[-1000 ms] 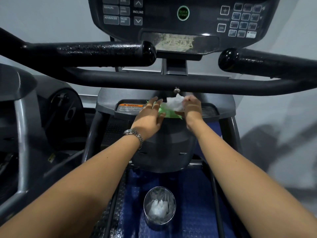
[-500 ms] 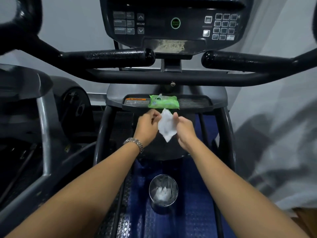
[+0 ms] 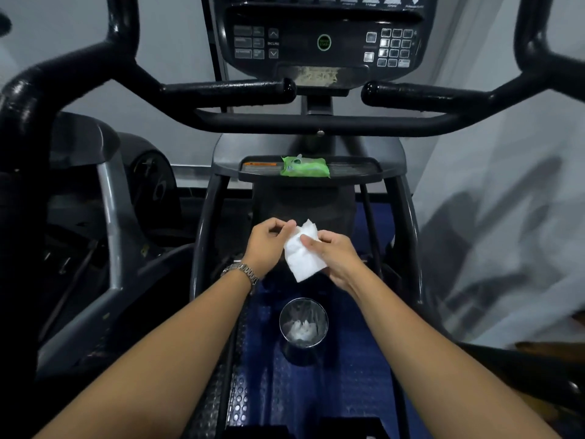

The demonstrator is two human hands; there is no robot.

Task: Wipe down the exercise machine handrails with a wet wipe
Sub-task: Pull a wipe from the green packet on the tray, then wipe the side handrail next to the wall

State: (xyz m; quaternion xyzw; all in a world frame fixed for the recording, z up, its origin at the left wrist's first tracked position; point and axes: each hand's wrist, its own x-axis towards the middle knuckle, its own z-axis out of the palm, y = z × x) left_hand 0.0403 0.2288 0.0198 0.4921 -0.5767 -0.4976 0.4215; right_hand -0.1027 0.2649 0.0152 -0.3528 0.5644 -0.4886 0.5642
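Left arm: the forearm runs from the lower left of the frame up toward the centre, with a metal wristwatch [image 3: 243,273] at the wrist.
Left hand [image 3: 269,243]: back of the hand toward the camera, fingers curled inward, fingertips pinching the upper left edge of the wet wipe [image 3: 302,259].
Right arm: the forearm runs from the lower right corner up toward the centre, meeting the left hand just below the middle of the frame.
Right hand [image 3: 337,256]: the thumb lies across the front of the wipe and the curled fingers are tucked behind it, gripping its right side.
Wet wipe: white and partly unfolded, held between both hands at frame centre, its lower corner hanging free below them, well apart from any rail.
Handrails: two black grips, left [image 3: 228,90] and right [image 3: 424,96], point inward in the upper part of the frame, with a curved crossbar [image 3: 316,123] just beneath them; neither hand touches them.
Wipe pack [image 3: 304,167]: green, lying on the dark tray [image 3: 357,172] above the hands.
Console [image 3: 323,42]: at top centre, behind the grips.
Bin [image 3: 303,327]: a round metal container on the blue floor below the hands, with white crumpled material inside.
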